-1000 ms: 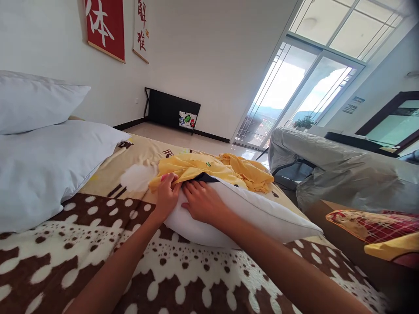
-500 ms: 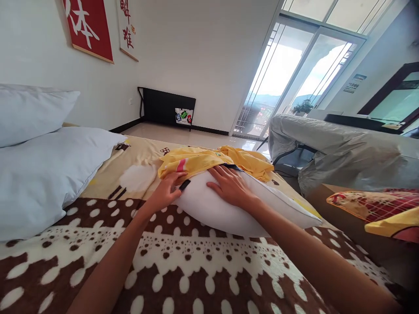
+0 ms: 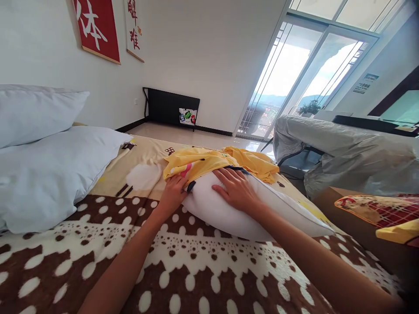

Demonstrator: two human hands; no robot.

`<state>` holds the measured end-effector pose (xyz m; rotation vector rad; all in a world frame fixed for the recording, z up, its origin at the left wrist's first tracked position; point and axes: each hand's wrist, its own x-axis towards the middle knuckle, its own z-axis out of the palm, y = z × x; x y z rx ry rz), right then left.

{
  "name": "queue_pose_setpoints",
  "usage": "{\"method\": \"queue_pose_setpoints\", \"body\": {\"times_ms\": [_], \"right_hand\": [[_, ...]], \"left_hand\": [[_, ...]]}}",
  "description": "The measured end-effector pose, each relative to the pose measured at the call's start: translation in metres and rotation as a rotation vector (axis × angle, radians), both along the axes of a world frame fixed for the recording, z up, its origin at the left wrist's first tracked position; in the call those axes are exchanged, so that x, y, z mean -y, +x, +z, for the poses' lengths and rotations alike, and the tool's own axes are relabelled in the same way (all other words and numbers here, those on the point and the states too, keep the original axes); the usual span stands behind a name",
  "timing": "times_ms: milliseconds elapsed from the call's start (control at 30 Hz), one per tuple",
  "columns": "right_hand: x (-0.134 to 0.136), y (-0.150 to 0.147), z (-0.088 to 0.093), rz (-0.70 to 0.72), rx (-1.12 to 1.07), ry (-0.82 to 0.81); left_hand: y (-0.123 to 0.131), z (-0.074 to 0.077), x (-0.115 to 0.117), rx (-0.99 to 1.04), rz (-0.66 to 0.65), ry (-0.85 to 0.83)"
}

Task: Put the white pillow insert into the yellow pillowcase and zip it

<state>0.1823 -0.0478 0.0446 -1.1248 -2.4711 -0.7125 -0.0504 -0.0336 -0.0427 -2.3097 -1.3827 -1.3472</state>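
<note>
A white pillow (image 3: 222, 213) lies on the patterned bed, its far end inside a yellow pillowcase (image 3: 206, 161) with a dark edge. At the pillowcase's left corner, my left hand (image 3: 175, 192) has its fingers closed on the fabric. A bit of the dark edge shows beside its fingertips. My right hand (image 3: 237, 189) lies flat on top of the pillow with its fingers spread, the fingertips at the pillowcase's opening. The rest of the yellow cloth is bunched beyond the pillow.
Two more white pillows (image 3: 62, 168) are stacked at the left of the brown and cream blanket (image 3: 183, 270). Right of the bed stand a cardboard box (image 3: 340, 209) with colourful cloth on it and furniture under plastic sheeting (image 3: 353, 152). A black folded table (image 3: 166, 104) leans against the wall.
My left hand has closed further around the pillowcase's corner, and its dark edge has shifted over the pillow there. My right hand stays flat on the pillow. The view has turned slightly left.
</note>
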Motion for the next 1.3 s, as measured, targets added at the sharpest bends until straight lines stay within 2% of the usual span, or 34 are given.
{"method": "queue_pose_setpoints", "body": {"times_ms": [100,167,233,300,367,467,533,667,800,900,1033,1233,1300], "right_hand": [[0.021,0.0,-0.004,0.026,0.004,0.184],[0.04,-0.003,-0.009,0.101,0.045,0.342],[0.059,-0.011,-0.019,0.195,0.142,0.429],[0.072,-0.023,-0.031,0.214,0.257,0.421],[0.077,-0.036,-0.045,0.144,0.336,0.383],[0.066,-0.052,-0.061,0.059,0.412,0.346],[0.053,-0.059,-0.064,0.038,0.428,0.319],[0.03,-0.065,-0.055,-0.017,0.379,0.244],[0.016,-0.058,-0.036,-0.105,0.37,0.156],[0.015,-0.044,-0.025,-0.146,0.34,0.125],[0.02,-0.026,-0.017,-0.159,0.225,0.152],[0.029,-0.017,-0.013,-0.165,0.188,0.195],[0.031,-0.016,-0.013,-0.169,0.195,0.219]], "left_hand": [[0.006,-0.009,0.002,0.015,0.071,0.144],[0.009,-0.01,0.004,0.052,0.099,0.173],[0.012,-0.009,0.006,0.107,0.115,0.184],[0.015,-0.007,0.008,0.181,0.129,0.191],[0.019,-0.006,0.01,0.261,0.145,0.191],[0.023,-0.004,0.011,0.367,0.165,0.179],[0.025,-0.003,0.012,0.417,0.172,0.165],[0.031,0.0,0.018,0.418,0.138,0.139],[0.044,-0.001,0.03,0.281,0.043,0.134],[0.05,-0.002,0.035,0.132,-0.035,0.111],[0.048,-0.005,0.029,0.012,-0.043,0.099],[0.035,-0.018,0.007,0.311,-0.083,-0.026],[0.035,-0.02,0.005,0.348,-0.098,-0.043]]}}
